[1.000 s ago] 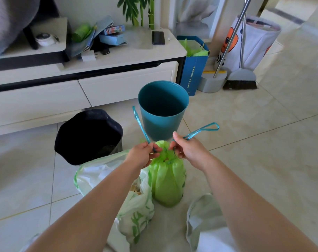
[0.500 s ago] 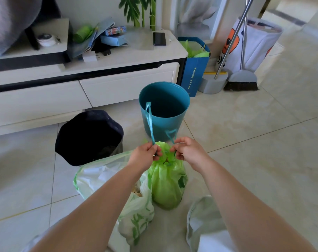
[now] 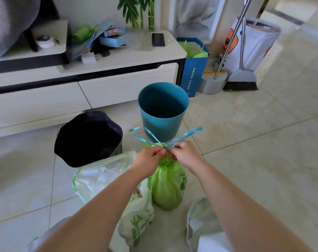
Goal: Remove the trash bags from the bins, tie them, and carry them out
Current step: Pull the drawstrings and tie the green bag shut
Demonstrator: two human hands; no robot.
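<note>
— Green plastic, thin and crinkled: how does the green bag (image 3: 168,186) look?

— Cinched at the neck into a plump bundle, standing upright on the tiled floor (image 3: 245,160), just in front of the teal bin (image 3: 162,113); its blue drawstrings (image 3: 183,137) cross above the neck, one loop flaring left, the other flaring right.

— And the hands?

— Both meet at the bag's neck; the left hand (image 3: 148,163) has its fingers curled shut, pinching the drawstrings where they cross; the right hand (image 3: 186,156) is closed the same way on the strings from the other side; knuckles nearly touch.

— Anything else from the bins?

— A white bag with green print (image 3: 107,180) sits just left of the green one, its mouth slack and open, partly under the left forearm; behind it stands the black bin (image 3: 89,137), next to the teal one; both bins are in front of the white cabinet (image 3: 81,95).

— What can't you make out?

— The crossing point of the strings is covered by fingertips, so I cannot tell whether a knot is there; the white bag's contents are hazy through the plastic; the black bin's inside is too dark to read; the lower part of the white bag is cut off by the arm and the frame edge.
</note>
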